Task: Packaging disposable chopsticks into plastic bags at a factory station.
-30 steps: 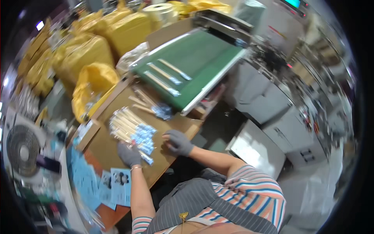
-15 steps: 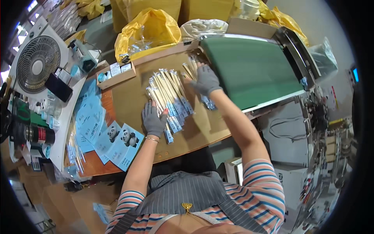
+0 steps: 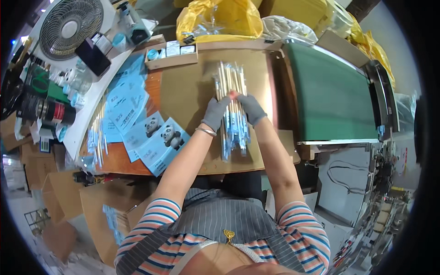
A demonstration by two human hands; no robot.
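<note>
A bundle of pale wooden chopsticks in clear and blue wrappers (image 3: pixel 234 126) is gathered over the brown board at the middle of the table. My left hand (image 3: pixel 215 112), in a grey fingerless glove, closes on the bundle's left side. On its right side presses my right hand (image 3: pixel 251 109), gloved the same way, the bare fingertips of both hands meeting over the top. The chopsticks lie roughly lengthwise, with bare wood toward the far end and blue printed ends nearest me. Some of the fingers are hidden behind the bundle.
Flat blue panda-printed bags (image 3: pixel 167 144) overlap at the left, near more wrapped chopsticks (image 3: pixel 97 133). A small cardboard tray (image 3: pixel 176 60) holds boxes at the back. A green conveyor belt (image 3: pixel 337 94) stands right, a yellow bag (image 3: pixel 220 23) behind, a fan (image 3: pixel 68 30) and phone (image 3: pixel 93 57) far left.
The spread-out chopsticks are now drawn together into one bundle. My right hand has come in from the far right to meet my left, which closed on them. The view has shifted.
</note>
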